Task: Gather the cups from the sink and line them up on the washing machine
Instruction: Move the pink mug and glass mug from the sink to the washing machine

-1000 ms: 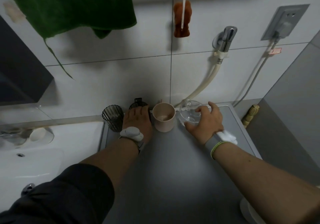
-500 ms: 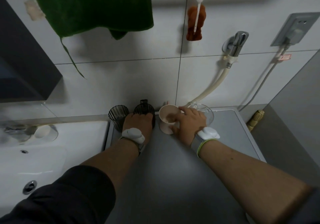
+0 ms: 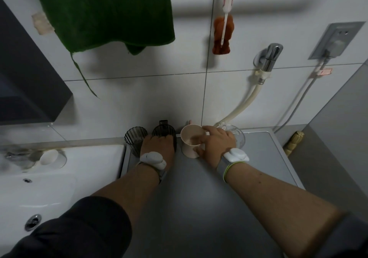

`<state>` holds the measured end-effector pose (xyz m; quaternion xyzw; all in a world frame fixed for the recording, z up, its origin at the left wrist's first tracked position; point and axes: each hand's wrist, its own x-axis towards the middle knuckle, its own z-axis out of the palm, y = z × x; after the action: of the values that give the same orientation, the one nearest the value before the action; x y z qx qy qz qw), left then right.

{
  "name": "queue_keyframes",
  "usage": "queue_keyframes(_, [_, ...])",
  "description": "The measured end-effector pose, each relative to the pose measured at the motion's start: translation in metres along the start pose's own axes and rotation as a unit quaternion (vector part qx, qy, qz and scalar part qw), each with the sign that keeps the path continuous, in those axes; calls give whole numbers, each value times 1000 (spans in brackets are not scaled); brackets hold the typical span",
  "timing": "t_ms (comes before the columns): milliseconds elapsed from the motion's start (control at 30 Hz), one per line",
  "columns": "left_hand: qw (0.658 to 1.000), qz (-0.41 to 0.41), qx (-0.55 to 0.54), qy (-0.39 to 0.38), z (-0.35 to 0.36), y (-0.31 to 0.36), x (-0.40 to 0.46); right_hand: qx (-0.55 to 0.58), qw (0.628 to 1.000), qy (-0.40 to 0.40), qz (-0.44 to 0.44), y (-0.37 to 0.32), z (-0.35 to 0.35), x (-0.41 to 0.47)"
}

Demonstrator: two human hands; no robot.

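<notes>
Washing machine (image 3: 199,208) top, grey, fills the near ground. Past it, left hand (image 3: 159,148) wrapped around second smoky cup (image 3: 165,133); right hand (image 3: 216,144) closed on pink cup (image 3: 191,140), thumb low on its wall. At 9 o'clock of the left hand, first smoky cup (image 3: 135,140) standing free. At 3 o'clock of the right, clear cup (image 3: 237,136). Sink (image 3: 59,178) at far 9 o'clock. Step: straightening the row at the wall. Next, likely: small nudges to even the gaps, then release.
</notes>
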<state>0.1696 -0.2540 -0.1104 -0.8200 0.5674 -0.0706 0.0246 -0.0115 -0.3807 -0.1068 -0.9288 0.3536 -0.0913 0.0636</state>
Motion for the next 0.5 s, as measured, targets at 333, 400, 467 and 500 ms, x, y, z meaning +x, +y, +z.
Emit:
queue_keyframes(333, [989,52,-54,124,0,29,-4,34,980,138,139,27,-1,-23])
queue_keyframes(400, [991,74,-64,94,-2,40,-5,40,970,139,198,37,-2,-29])
queue_keyframes(467, [991,93,-62,71,-2,50,-5,76,965,94,232,50,-1,-34])
queue_keyframes(500, [991,98,-57,67,-2,54,-5,112,963,65,237,56,0,-36])
